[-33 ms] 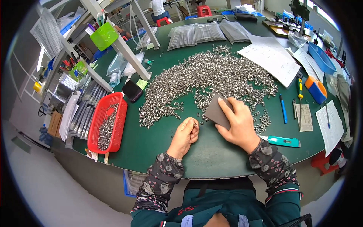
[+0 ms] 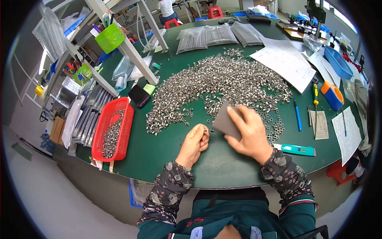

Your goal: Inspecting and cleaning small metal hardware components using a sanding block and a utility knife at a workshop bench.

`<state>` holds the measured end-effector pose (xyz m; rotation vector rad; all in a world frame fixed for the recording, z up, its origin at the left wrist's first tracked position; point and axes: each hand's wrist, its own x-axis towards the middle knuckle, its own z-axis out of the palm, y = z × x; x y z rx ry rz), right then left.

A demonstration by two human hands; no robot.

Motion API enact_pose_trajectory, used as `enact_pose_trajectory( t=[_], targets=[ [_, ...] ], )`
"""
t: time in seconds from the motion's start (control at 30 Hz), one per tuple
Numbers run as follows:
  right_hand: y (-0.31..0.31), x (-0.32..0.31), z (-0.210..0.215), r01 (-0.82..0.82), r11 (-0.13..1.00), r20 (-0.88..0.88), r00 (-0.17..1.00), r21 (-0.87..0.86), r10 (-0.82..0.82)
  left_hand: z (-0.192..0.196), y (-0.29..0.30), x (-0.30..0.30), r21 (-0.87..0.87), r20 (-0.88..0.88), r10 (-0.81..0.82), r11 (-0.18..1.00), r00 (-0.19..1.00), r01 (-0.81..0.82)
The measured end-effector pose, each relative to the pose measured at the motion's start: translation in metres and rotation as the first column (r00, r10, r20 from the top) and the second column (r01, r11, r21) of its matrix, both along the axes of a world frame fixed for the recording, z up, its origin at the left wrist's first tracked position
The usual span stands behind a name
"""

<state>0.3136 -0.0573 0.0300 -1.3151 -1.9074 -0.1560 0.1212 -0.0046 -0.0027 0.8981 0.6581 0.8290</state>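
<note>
My left hand [image 2: 191, 144] is closed, thumb and forefinger pinching a small metal ring [image 2: 205, 132] with its opening showing. Just to its right, my right hand [image 2: 252, 134] grips a flat grey block, seemingly a sanding sponge [image 2: 227, 122], between thumb and fingers. The sponge is tilted, its left corner close to the ring; whether they touch I cannot tell. Beyond both hands spreads a large heap of shiny metal rings [image 2: 230, 75] on the green tabletop [image 2: 215, 167]. A few loose rings [image 2: 277, 128] lie beside my right hand.
On the left stands a red basket [image 2: 130, 127] partly filled with small metal parts. A teal utility knife [image 2: 298, 150], a blue pen [image 2: 297, 115], a yellow-handled screwdriver [image 2: 315, 93] and an orange-and-blue tape roll [image 2: 333, 96] lie right. Papers [image 2: 284, 67] and bagged tubes [image 2: 219, 35] are farther back.
My right hand has shifted slightly left with the sanding sponge, which is now turned a little and nearer the ring. My left hand keeps its place.
</note>
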Motion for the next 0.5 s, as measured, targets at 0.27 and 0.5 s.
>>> enact_pose_trajectory(
  t=[0.27,0.5],
  targets=[
    [0.003,0.01,-0.003,0.085,0.995,0.052,0.995,-0.057,-0.083,0.003,0.001,-0.001,-0.043,0.018,0.028,0.999,0.999,-0.027],
    [-0.003,0.0,-0.004,-0.019,0.994,0.046,0.999,-0.107,0.024,0.005,0.003,-0.005,-0.074,0.039,0.097,0.993,0.994,-0.094]
  ],
)
